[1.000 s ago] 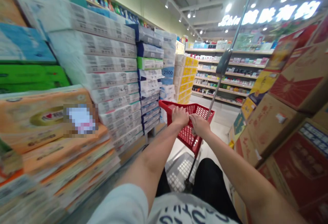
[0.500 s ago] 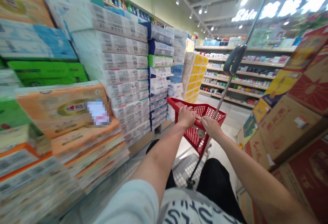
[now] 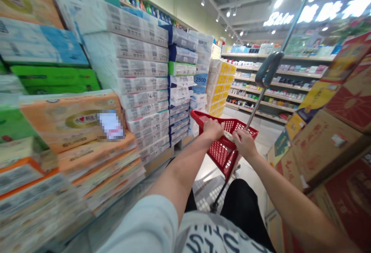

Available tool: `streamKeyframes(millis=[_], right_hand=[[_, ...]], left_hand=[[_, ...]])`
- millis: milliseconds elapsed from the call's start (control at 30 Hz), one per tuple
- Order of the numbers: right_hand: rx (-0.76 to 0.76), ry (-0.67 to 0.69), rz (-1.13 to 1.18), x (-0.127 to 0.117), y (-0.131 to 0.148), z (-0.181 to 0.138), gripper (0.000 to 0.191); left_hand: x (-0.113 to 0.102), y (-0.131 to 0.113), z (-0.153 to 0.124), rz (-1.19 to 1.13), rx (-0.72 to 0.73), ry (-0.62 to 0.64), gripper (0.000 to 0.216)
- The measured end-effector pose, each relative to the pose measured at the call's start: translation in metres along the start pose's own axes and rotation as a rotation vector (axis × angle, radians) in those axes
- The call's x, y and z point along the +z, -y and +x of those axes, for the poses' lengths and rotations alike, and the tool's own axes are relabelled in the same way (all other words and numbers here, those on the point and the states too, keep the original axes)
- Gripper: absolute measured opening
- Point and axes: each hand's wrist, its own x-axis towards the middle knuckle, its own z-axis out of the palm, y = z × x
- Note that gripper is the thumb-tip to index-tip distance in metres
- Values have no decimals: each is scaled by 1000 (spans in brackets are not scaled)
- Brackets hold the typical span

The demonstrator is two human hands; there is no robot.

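Note:
A red plastic shopping basket (image 3: 220, 152) on wheels stands in a store aisle in front of me. My left hand (image 3: 213, 129) grips its near rim, and my right hand (image 3: 244, 143) grips the rim just to the right. Between the two hands there is something pale on the rim that I cannot make out. A grey pull handle (image 3: 268, 69) on a metal rod rises from the basket up to the right.
Tall stacks of wrapped tissue packs (image 3: 136, 79) line the left side. Cardboard boxes (image 3: 327, 137) are piled close on the right. Shelves of goods (image 3: 261, 90) stand across the far end of the aisle, over a pale tiled floor (image 3: 252, 172).
The basket and both hands have moved forward along the aisle and slightly right in view. The tissue stacks on the left have slid past. Both hands keep their grip on the rim.

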Motion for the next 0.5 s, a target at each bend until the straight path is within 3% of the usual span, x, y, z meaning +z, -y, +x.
streamKeyframes(millis=[133,333,433,500], right_hand=[[-40,108,-36,9,5,-1,29],[-262,15,-20,13,3,-33,31],[-228,-25,-33,10,2,-35,32],[-144,61,-77,6,5,-24,34]], left_hand=[[5,0,1,26,37,-37,42],[15,7,1,59,114,-91,35],[14,6,3,66,128,-86,34],[13,4,4,61,140,-74,34]])
